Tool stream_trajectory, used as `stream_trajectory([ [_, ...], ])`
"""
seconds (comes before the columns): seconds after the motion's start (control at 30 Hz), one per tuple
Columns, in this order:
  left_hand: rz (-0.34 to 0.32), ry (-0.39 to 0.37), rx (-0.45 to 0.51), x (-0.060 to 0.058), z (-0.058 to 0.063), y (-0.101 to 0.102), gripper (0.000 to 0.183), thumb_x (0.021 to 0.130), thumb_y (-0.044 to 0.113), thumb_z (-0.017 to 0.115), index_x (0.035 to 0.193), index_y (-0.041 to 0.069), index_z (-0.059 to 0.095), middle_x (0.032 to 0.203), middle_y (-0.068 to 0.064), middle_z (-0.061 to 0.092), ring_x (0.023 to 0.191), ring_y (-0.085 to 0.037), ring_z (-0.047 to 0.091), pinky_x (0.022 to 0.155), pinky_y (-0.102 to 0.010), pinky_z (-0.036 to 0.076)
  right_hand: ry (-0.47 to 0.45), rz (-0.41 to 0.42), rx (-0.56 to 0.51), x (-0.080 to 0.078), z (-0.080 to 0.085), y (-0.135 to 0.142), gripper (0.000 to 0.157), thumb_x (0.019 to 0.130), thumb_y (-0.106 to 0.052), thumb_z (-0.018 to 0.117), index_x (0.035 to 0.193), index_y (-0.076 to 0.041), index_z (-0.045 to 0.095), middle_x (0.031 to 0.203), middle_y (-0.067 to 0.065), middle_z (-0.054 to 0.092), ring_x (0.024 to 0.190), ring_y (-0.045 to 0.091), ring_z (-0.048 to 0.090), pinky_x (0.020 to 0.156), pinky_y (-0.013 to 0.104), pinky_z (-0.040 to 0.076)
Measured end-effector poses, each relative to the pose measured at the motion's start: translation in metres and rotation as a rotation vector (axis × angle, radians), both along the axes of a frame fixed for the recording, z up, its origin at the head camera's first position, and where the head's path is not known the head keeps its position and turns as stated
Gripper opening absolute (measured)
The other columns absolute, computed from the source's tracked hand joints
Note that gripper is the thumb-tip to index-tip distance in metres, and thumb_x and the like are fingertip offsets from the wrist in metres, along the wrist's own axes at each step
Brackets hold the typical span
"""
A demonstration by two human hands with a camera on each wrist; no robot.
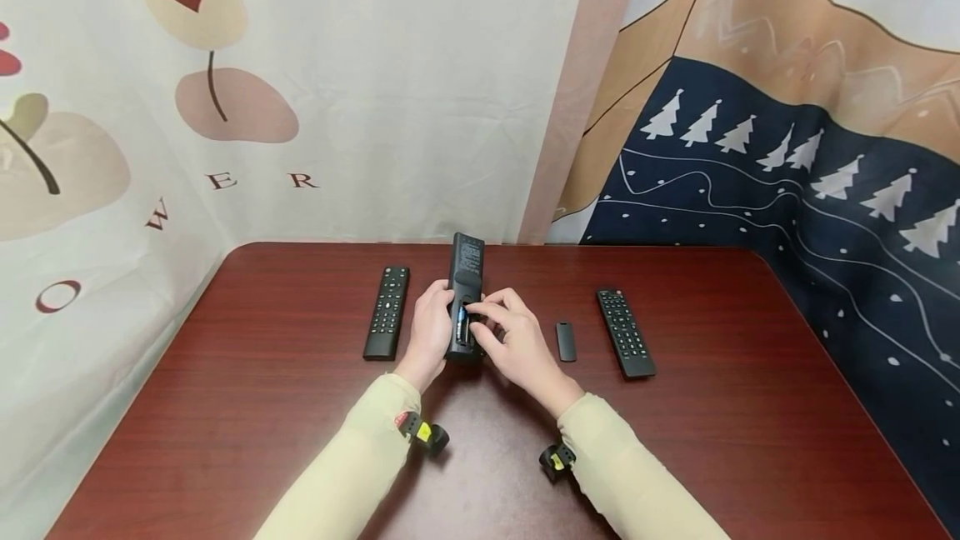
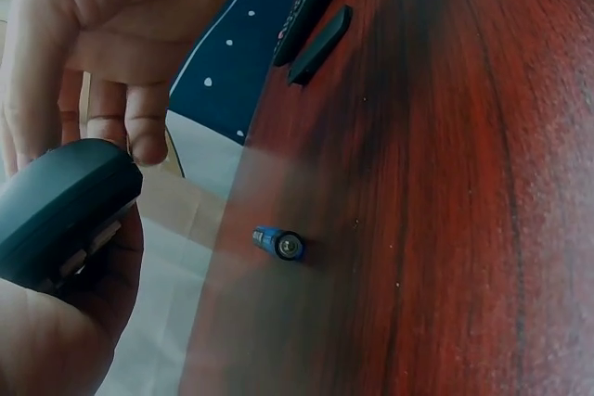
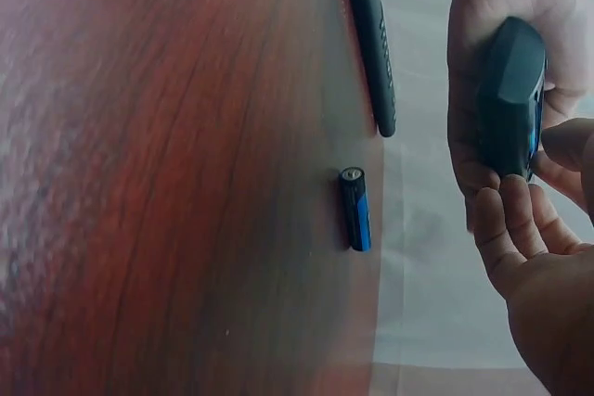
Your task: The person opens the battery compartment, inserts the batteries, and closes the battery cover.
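Note:
In the head view my left hand (image 1: 430,325) grips a black remote control (image 1: 468,259) above the table, its back turned up. The battery compartment at its lower end is uncovered, and a blue battery (image 1: 462,325) shows inside. My right hand (image 1: 519,344) has its thumb and index finger at that compartment, close to the battery. Whether they pinch it is hidden. Other right fingers touch the remote's side in the right wrist view. A second, loose blue battery (image 3: 355,210) lies on the table below the hands; the left wrist view shows this loose battery (image 2: 278,242) end-on.
One black remote (image 1: 387,313) lies face up left of the hands, another remote (image 1: 626,333) at the right. Between the right hand and that remote lies a small black battery cover (image 1: 566,342). The reddish-brown table (image 1: 285,407) ends at printed curtains (image 1: 405,107).

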State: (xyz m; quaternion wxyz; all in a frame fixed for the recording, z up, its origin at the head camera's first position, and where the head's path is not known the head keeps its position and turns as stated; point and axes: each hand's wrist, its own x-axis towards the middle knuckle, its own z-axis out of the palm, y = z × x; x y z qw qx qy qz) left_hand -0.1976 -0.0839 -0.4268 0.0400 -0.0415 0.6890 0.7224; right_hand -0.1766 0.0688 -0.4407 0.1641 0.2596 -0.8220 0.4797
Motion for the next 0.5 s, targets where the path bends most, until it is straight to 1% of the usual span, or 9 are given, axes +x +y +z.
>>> stream_trajectory([
  [0.13,-0.001,-0.003,-0.006,0.000,-0.001,-0.001,0.039,0.105,0.016,0.032,0.124,0.000,0.062,0.120,-0.022,0.071,0.086,-0.015,0.066,0.075,-0.028,0.055,-0.008,-0.016,-0.006,-0.001,-0.002,0.004,0.022,0.094,0.000,0.069,0.116,0.000,0.075,0.108,0.011,0.061,0.078,0.017,0.062,0.069,0.032,0.058],
  [0.2,-0.002,-0.008,-0.014,0.000,-0.002,-0.001,0.039,0.105,0.016,0.031,0.125,0.000,0.062,0.118,-0.022,0.070,0.084,-0.014,0.066,0.074,-0.028,0.055,-0.021,-0.031,-0.005,-0.002,-0.003,0.005,0.022,0.096,-0.001,0.068,0.117,-0.001,0.075,0.108,0.011,0.061,0.078,0.016,0.063,0.070,0.031,0.058],
  [0.33,-0.013,-0.018,0.020,0.001,-0.002,-0.003,0.040,0.106,0.016,0.030,0.127,-0.001,0.059,0.119,-0.024,0.068,0.078,-0.017,0.068,0.071,-0.030,0.056,-0.042,-0.056,0.007,-0.003,-0.004,0.009,0.022,0.098,-0.002,0.066,0.118,-0.002,0.075,0.106,0.009,0.062,0.079,0.017,0.064,0.071,0.027,0.056],
  [0.5,-0.006,-0.012,0.047,0.000,-0.002,-0.003,0.039,0.105,0.015,0.029,0.126,-0.003,0.058,0.118,-0.027,0.068,0.075,-0.019,0.069,0.070,-0.031,0.058,-0.077,-0.084,0.031,-0.003,-0.005,0.011,0.020,0.098,-0.004,0.067,0.116,-0.003,0.076,0.104,0.009,0.062,0.080,0.017,0.064,0.072,0.028,0.055],
])
